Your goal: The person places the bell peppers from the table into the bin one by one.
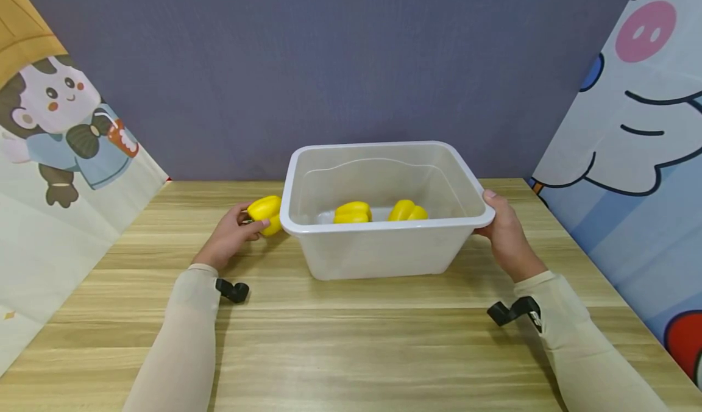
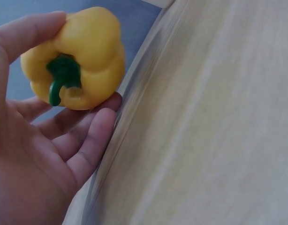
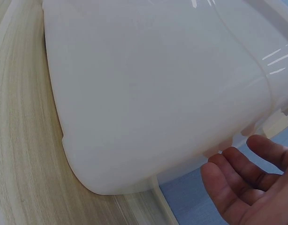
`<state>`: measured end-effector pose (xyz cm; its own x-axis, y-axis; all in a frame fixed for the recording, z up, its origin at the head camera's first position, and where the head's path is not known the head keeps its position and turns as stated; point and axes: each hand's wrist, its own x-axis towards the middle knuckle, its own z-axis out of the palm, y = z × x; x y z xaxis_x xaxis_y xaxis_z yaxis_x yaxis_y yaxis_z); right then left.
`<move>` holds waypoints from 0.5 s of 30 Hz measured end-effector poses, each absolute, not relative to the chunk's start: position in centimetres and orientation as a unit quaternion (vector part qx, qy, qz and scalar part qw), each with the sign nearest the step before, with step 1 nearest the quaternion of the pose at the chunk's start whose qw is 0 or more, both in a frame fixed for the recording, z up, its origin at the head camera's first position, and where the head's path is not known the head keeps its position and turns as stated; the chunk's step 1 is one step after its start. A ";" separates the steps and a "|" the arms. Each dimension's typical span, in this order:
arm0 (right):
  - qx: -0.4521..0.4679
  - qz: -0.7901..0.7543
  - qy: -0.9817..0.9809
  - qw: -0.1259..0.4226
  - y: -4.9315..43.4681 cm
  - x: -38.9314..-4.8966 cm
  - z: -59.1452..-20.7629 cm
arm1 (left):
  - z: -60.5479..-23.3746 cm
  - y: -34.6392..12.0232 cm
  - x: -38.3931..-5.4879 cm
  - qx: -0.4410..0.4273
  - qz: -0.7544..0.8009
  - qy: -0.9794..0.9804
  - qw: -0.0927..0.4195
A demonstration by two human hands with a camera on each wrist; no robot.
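Observation:
My left hand (image 1: 226, 239) holds a yellow bell pepper (image 1: 264, 208) between thumb and fingers, just left of a white plastic bin (image 1: 378, 253). In the left wrist view the pepper's green stem (image 2: 64, 72) faces the palm. My right hand (image 1: 507, 235) grips the bin's right rim, thumb on top and fingers beneath it. Inside the bin lie two more yellow bell peppers, one left of the middle (image 1: 353, 212) and one to the right (image 1: 407, 210); the front wall hides their lower parts. The right wrist view shows the bin's side wall (image 3: 148, 93) close to the fingertips.
The bin stands on a wood-grain table (image 1: 351, 345), toward its far side. A dark grey-blue panel (image 1: 351, 58) rises behind the table. Cartoon-printed sheets flank it on the left (image 1: 60, 217) and right (image 1: 620, 150). A black wrist mount (image 1: 233, 291) sits on the left sleeve, another (image 1: 512, 311) on the right.

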<state>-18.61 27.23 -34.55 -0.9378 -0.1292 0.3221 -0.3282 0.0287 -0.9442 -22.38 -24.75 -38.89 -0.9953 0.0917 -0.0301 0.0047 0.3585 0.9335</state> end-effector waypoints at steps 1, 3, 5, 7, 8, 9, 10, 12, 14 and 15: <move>0.160 0.679 -0.713 0.074 27.2 -18.6 -34.5 | -38.7 -24.7 -22.3 0.023 0.571 0.819 0.043; 0.158 0.681 -0.711 0.075 27.2 -18.5 -34.5 | -38.3 -24.6 -22.1 0.014 0.580 0.813 0.047; 0.157 0.681 -0.712 0.073 27.3 -18.5 -34.5 | -38.2 -24.5 -22.0 0.009 0.583 0.811 0.044; 0.158 0.677 -0.715 0.072 27.3 -18.5 -34.4 | -38.2 -24.5 -22.0 0.006 0.585 0.810 0.039; 0.159 0.675 -0.717 0.072 27.3 -18.5 -34.4 | -38.3 -24.5 -22.0 0.007 0.586 0.810 0.034; 0.160 0.674 -0.718 0.072 27.3 -18.6 -34.4 | -38.6 -24.7 -22.2 0.008 0.588 0.809 0.028; 0.161 0.672 -0.719 0.071 27.3 -18.6 -34.4 | -38.6 -24.7 -22.2 0.008 0.590 0.807 0.026; 0.160 0.671 -0.721 0.071 27.3 -18.6 -34.4 | -38.7 -24.7 -22.2 0.009 0.595 0.803 0.020; 0.158 0.671 -0.721 0.070 27.3 -18.6 -34.4 | -38.7 -24.6 -22.2 0.012 0.602 0.798 0.013; 0.157 0.671 -0.721 0.069 27.3 -18.6 -34.4 | -38.7 -24.6 -22.2 0.014 0.605 0.796 0.011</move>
